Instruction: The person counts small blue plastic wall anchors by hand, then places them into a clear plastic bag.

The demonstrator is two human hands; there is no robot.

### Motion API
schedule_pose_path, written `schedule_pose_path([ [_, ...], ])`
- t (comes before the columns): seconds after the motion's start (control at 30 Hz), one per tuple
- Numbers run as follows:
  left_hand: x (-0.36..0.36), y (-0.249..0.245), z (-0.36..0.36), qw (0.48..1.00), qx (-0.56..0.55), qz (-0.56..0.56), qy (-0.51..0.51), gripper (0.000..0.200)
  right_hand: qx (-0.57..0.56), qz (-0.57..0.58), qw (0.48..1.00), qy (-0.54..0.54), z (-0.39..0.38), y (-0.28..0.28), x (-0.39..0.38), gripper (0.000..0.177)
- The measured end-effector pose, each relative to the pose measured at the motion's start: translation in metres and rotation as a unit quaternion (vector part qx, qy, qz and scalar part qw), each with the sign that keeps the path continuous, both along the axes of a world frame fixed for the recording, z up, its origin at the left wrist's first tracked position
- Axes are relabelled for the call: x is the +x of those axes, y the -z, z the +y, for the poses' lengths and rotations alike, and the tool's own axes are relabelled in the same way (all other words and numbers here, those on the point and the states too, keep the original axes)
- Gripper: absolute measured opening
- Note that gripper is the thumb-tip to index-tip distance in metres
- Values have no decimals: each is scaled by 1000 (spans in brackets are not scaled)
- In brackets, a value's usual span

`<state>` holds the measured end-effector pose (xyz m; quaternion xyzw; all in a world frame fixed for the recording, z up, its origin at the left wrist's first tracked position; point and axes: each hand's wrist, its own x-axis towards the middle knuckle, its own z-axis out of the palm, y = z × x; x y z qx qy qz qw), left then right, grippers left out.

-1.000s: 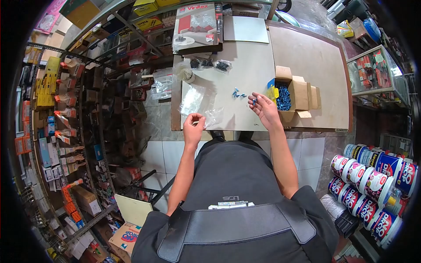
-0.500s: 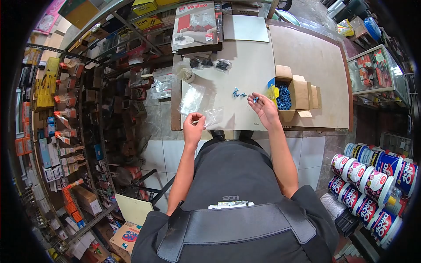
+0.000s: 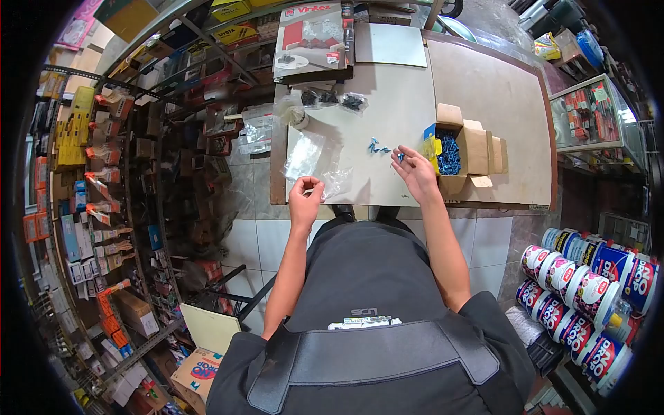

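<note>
My left hand (image 3: 306, 197) is at the table's front edge, its thumb and fingers pinched on the edge of a clear plastic bag (image 3: 336, 182). More clear bags (image 3: 304, 153) lie just beyond it. My right hand (image 3: 417, 174) is palm up over the table, fingers curled, with small blue pieces (image 3: 401, 158) at the fingertips. Left of those fingertips, a few blue pieces (image 3: 374, 145) lie on the tabletop. An open cardboard box (image 3: 473, 149) full of small blue pieces (image 3: 448, 153) stands just right of my right hand.
A Vinilex box (image 3: 311, 41) and a pale board (image 3: 391, 45) are at the table's back. Bags of black parts (image 3: 351, 102) and a container (image 3: 295, 116) stand on the left. Shelves (image 3: 104, 207) line the left; paint buckets (image 3: 574, 277) are stacked at right.
The view has shifted very slightly. Both hands keep nearly the same place and pose, and the box and bags have not moved.
</note>
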<state>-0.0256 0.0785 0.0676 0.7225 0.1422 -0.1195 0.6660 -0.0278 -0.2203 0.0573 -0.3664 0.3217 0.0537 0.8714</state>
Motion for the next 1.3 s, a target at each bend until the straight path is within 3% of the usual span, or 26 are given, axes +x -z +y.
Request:
schedule_pose_path([
  [0.27, -1, 0, 1, 1000, -4, -2, -7, 12, -48, 78, 995, 28, 16, 58, 3, 48],
  [0.53, -3, 2, 4, 1000, 0, 2, 1, 13, -95, 72, 993, -9, 41, 40, 15, 55],
  [0.63, -3, -1, 4, 1000, -4, -1, -10, 12, -117, 41, 992, -21, 34, 35, 10, 51],
  [0.73, -5, -4, 6, 1000, -6, 2, -20, 11, -206, -28, 974, 86, 16, 20, 7, 37],
  [0.8, -5, -3, 7, 1000, -4, 4, -21, 11, -330, -33, 935, 122, -4, -1, 3, 32],
  [0.83, -5, -1, 8, 1000, -3, 0, -18, 11, -331, -32, 935, 122, -16, 1, 1, 32],
  [0.9, -6, 0, 6, 1000, -4, -3, -11, 11, -549, -18, 827, 123, -48, 3, 0, 33],
  [0.93, -6, -1, 4, 1000, -8, 2, -12, 12, -549, -17, 826, 126, -61, 5, -1, 33],
  [1.0, -5, -1, 2, 1000, -13, 6, -12, 12, -777, -52, 627, -18, -83, 11, -5, 40],
  [1.03, -4, 0, 1, 1000, -10, 8, -4, 13, -778, -50, 626, -17, -94, 25, -8, 40],
  [1.1, -3, 1, -1, 1000, -7, 8, 6, 13, -791, 32, 575, -207, -99, 38, -10, 44],
  [1.3, -3, -2, -5, 1000, -1, 8, 16, 13, -745, 58, 596, -294, -111, 9, -4, 43],
])
